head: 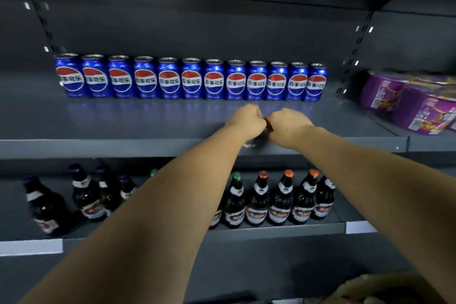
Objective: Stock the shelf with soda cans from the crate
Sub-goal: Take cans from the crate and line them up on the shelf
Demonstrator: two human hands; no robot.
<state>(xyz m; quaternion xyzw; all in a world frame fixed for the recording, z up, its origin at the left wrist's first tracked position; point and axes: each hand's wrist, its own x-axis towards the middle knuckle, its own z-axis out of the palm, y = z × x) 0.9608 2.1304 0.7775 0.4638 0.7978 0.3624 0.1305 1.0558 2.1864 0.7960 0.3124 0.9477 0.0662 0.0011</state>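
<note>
Two fists meet on one red item at the shelf front; the blue row stands behind.
We see the left hand (246, 118) and right hand (287, 126) knuckle to knuckle over the front part of the grey metal shelf (123, 126). Both have fingers curled tight under, clamping a red-sided object (269, 126) between them, probably a soda can. Only a sliver shows, so we cannot tell its long axis. The twelve blue upright soda cans (191, 79) line the back, straight ahead of the grip, with bare shelf between. Both hands are about equally near, the left slightly deeper. We judge the next push goes forward. Fingertips are hidden and we see no crate, only a blurred tan shape (385, 289) at the bottom right. The dark brown glass bottles (281, 202) stand on the shelf below and the purple printed packs (407, 103) sit to the right.
</note>
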